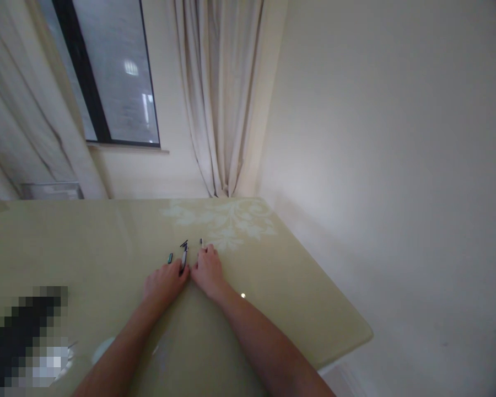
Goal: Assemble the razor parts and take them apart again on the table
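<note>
Dark pen [184, 256] lies between both hands' fingertips. Whether the left hand [164, 284] grips it is unclear; the right hand [208, 270] rests flat, empty.

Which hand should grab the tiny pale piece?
Probably the right hand: its fingertips lie just below the pale piece, while the left hand rests farther off, beside the dark pen-like thing.

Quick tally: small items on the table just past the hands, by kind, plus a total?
Short dark piece: 1
Long pen-like piece, dark with a pale band: 1
Small pale piece: 1
Total: 3, all lying on the table. They are too small to tell whether the long one's dark tip is a separate part.
</note>
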Motion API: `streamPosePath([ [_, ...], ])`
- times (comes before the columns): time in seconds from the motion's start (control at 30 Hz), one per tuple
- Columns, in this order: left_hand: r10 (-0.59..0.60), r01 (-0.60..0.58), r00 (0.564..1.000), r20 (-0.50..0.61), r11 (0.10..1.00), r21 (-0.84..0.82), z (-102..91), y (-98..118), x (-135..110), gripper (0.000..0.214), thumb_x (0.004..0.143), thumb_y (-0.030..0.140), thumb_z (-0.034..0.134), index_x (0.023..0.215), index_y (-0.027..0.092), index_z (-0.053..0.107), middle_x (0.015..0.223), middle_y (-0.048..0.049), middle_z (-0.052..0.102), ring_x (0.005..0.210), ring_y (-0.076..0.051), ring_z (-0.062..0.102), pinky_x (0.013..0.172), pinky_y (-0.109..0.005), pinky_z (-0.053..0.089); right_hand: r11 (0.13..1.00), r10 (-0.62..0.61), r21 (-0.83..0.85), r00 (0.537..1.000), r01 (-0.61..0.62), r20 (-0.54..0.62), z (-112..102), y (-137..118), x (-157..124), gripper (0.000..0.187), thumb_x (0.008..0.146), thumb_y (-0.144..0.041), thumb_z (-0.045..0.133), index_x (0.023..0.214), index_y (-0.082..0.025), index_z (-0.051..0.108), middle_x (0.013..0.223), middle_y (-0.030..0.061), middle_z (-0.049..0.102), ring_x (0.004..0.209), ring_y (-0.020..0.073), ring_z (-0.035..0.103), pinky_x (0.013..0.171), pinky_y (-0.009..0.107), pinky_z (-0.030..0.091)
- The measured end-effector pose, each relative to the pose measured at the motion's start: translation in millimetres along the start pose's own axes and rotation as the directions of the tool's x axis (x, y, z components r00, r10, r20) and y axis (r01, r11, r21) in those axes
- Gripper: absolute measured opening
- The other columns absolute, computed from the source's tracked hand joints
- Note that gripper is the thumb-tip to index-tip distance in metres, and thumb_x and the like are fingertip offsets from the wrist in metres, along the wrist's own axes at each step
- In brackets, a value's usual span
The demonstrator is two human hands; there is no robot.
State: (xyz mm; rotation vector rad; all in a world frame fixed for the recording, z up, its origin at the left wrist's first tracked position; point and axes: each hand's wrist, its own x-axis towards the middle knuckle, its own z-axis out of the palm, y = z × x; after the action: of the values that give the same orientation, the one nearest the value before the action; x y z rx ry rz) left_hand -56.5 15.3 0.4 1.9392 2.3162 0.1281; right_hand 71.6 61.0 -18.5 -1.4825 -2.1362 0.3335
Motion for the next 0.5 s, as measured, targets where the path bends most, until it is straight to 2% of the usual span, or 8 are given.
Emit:
streamPosePath([
  [0.13, 0.005, -0.005, 1.000, 0.004, 1.000, -0.008, -1.2, -1.5, 0.1, 0.049, 0.100, 0.053, 0.030, 0.100, 0.021, 0.067, 0.099, -0.0174, 0.076, 0.097, -0.039, 0.074, 0.078, -0.047, 0.053, 0.974, 0.000, 0.226, 1.000, -0.003, 0.012, -10.2, 17.0, -4.4, 0.044, 0.082, -0.026, 0.072, 0.125, -0.015, 0.068, 0.124, 0.0159, 0.058, 0.106, 0.0257, 0.063, 0.097, 0.039, 0.053],
  [0.23, -0.001, 0.001, 1.000, 0.015, 1.000, -0.014, -2.2, -3.0, 0.4, 0.055, 0.100, 0.058, 0.026, 0.096, 0.021, 0.066, 0.097, -0.0171, 0.075, 0.095, -0.039, 0.074, 0.076, -0.046, 0.053, 0.915, -0.006, 0.403, 0.998, -0.023, 0.069, -21.9, 40.8, -12.7, 0.051, 0.083, -0.029, 0.073, 0.132, -0.020, 0.064, 0.128, 0.0123, 0.056, 0.092, 0.0184, 0.066, 0.086, 0.034, 0.056],
  [0.3, -0.003, 0.003, 1.000, 0.026, 1.000, -0.011, -3.0, -3.8, -0.2, 0.056, 0.099, 0.060, 0.026, 0.094, 0.021, 0.066, 0.097, -0.0170, 0.075, 0.095, -0.039, 0.074, 0.075, -0.045, 0.053, 0.877, -0.012, 0.478, 0.994, -0.043, 0.111, -31.0, 58.1, -20.6, 0.052, 0.082, -0.027, 0.074, 0.133, -0.019, 0.063, 0.127, 0.0123, 0.056, 0.091, 0.0173, 0.067, 0.083, 0.032, 0.056],
  [0.37, -0.006, 0.006, 0.999, 0.035, 1.000, -0.006, -3.5, -4.5, -1.8, 0.056, 0.098, 0.061, 0.027, 0.094, 0.021, 0.065, 0.096, -0.0172, 0.075, 0.094, -0.039, 0.073, 0.075, -0.045, 0.053, 0.845, -0.012, 0.532, 0.992, -0.059, 0.129, -40.2, 72.5, -29.6, 0.048, 0.081, -0.023, 0.074, 0.127, -0.017, 0.065, 0.122, 0.0117, 0.060, 0.091, 0.0175, 0.067, 0.082, 0.030, 0.055],
  [0.5, -0.047, 0.047, 0.997, 0.053, 0.999, -0.009, -3.2, -7.2, -7.0, 0.056, 0.098, 0.061, 0.027, 0.091, 0.020, 0.065, 0.097, -0.0185, 0.075, 0.093, -0.039, 0.073, 0.075, -0.047, 0.053, 0.813, 0.016, 0.578, 0.995, -0.071, 0.100, -57.4, 83.2, -44.8, 0.020, 0.086, -0.022, 0.067, 0.104, -0.016, 0.072, 0.093, 0.0045, 0.068, 0.076, 0.0141, 0.063, 0.071, 0.025, 0.049],
])
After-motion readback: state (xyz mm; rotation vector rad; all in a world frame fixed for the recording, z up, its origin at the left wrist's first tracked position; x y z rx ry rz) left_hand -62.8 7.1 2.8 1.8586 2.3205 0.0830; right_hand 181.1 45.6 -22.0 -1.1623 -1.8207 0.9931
